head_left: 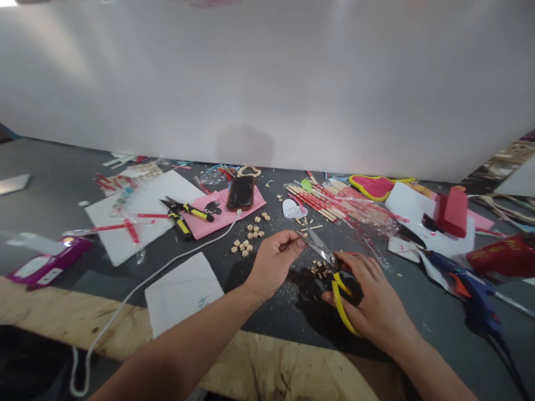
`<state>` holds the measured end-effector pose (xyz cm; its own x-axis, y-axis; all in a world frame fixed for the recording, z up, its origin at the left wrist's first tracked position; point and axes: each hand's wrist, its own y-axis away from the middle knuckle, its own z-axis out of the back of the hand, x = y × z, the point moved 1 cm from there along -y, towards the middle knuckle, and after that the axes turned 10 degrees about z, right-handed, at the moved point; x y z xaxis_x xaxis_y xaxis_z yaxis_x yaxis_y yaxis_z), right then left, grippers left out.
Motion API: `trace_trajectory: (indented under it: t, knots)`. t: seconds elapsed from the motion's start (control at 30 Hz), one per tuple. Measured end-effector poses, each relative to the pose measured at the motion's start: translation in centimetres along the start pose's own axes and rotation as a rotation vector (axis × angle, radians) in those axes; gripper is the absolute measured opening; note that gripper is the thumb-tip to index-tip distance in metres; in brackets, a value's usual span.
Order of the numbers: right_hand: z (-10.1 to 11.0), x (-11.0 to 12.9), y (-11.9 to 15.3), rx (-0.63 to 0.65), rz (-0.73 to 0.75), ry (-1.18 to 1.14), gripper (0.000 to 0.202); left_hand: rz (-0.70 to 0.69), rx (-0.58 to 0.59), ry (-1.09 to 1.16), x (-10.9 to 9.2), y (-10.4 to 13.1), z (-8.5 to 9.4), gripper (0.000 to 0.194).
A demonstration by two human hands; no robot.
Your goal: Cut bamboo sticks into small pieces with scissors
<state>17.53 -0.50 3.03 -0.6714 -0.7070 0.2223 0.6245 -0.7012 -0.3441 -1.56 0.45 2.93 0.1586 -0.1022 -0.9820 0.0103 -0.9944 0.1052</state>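
My right hand [378,298] is closed around the yellow handles of a pair of scissors [343,309]. Their blades are spread and point away to the upper left. Beside the blades, my left hand [271,264] has its thumb and fingers pinched together; whatever sits between them is too small to make out. Under the scissors lies a little heap of short cut wooden pieces [320,269]. Left of the blades are several small bundles of wooden bits [243,248]. A few thin stick pieces [311,228] lie just beyond the blade tips.
Wooden sticks [320,206] in clear plastic lie behind my hands. Yellow-black pliers [179,220] and a phone [241,193] rest on pink paper at left, with a white cable [184,254] running forward. At right are a blue glue gun [463,289] and a red can [501,256].
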Motion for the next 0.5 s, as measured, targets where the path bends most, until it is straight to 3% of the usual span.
trace_trajectory:
  t: [0.5]
  knots:
    - [-0.22, -0.07, -0.06, 0.074, 0.012, -0.050, 0.059, -0.007, -0.015, -0.161, 0.91, -0.23, 0.18, 0.015]
